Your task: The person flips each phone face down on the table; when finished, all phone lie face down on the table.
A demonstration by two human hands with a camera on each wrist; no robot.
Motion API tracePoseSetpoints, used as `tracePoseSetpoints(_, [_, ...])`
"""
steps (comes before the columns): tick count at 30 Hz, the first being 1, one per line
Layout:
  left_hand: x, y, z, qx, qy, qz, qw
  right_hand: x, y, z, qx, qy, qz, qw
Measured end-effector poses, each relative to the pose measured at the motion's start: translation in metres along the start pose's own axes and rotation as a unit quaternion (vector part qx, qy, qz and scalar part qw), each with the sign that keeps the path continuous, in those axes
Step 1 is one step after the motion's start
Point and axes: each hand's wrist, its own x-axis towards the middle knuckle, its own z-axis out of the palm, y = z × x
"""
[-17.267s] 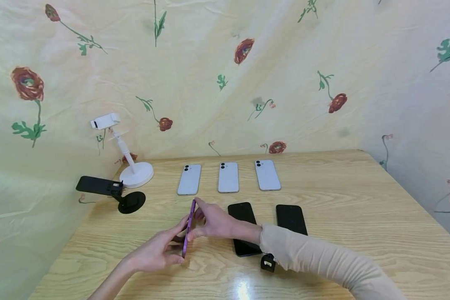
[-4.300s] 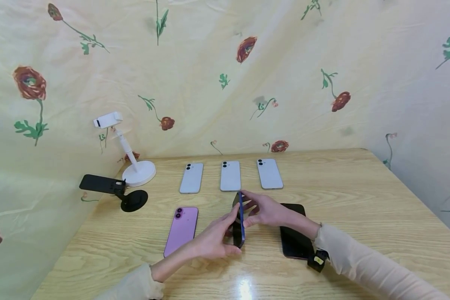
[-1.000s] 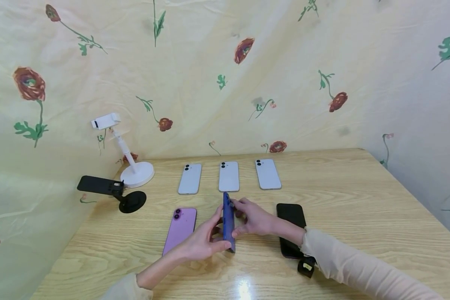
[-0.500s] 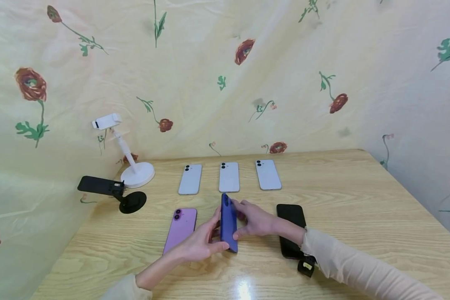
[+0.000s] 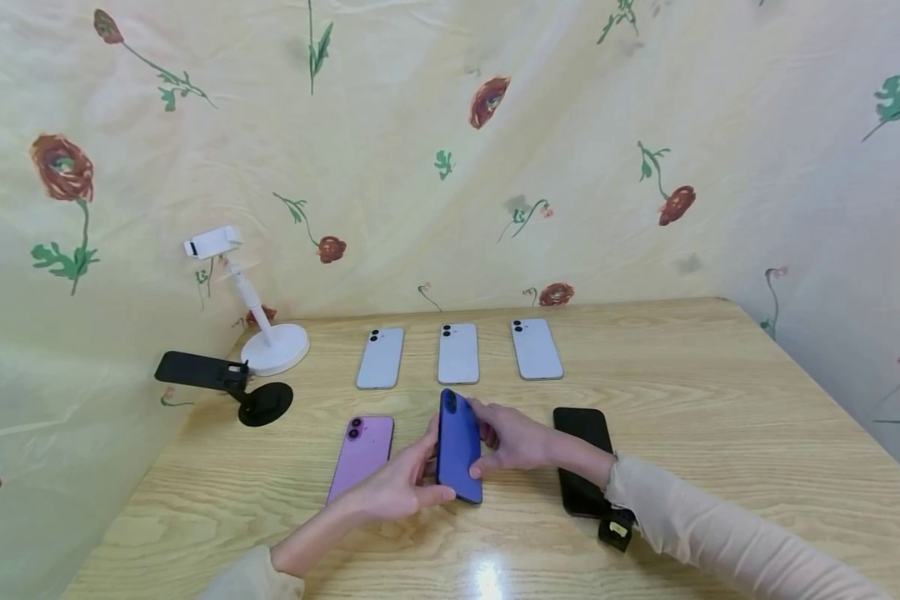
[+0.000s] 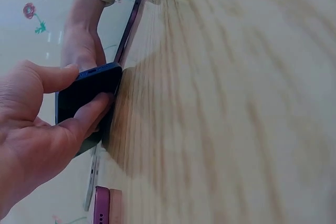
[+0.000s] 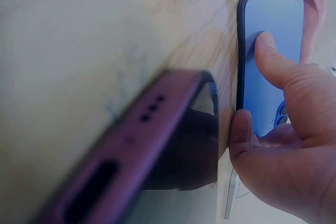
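A blue smartphone is tilted on the table, its back and camera turned up towards me. My left hand grips its left side, thumb at the bottom edge; in the left wrist view, fingers lie against the dark screen. On its right side my right hand holds it, thumb pressed on the blue back. Left of it a purple smartphone lies back up, partly behind my left hand. Under my right forearm lies a smartphone with its black screen up; its pinkish edge looms in the right wrist view.
Three white smartphones lie in a row at the back, cameras up. A white phone stand and a black phone stand are at the left. A black wrist device sits at my right sleeve. Floral cloth hangs behind the wooden table.
Earlier my hands held the purple phone on edge; it now lies back up. The blue phone, standing on edge seconds ago, has turned over so its back faces up, still in both hands.
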Motion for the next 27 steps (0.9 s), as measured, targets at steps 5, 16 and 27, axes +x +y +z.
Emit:
tracePoseSetpoints(5, [-0.0002, -0.0001, 0.0008, 0.008, 0.012, -0.01, 0.9999, 0.0009, 0.0009, -0.0011, 0.003, -0.001, 0.003, 1.0])
tracePoseSetpoints(16, [0.0012, 0.0013, 0.0024, 0.048, 0.041, -0.019, 0.9979, 0.0022, 0.0001, -0.0029, 0.021, -0.004, -0.002, 0.9998])
tracePoseSetpoints(27, [-0.0008, 0.0041, 0.0036, 0.135, 0.075, -0.029, 0.9876, 0.0026, -0.0016, -0.0028, 0.017, -0.005, 0.009, 0.9998])
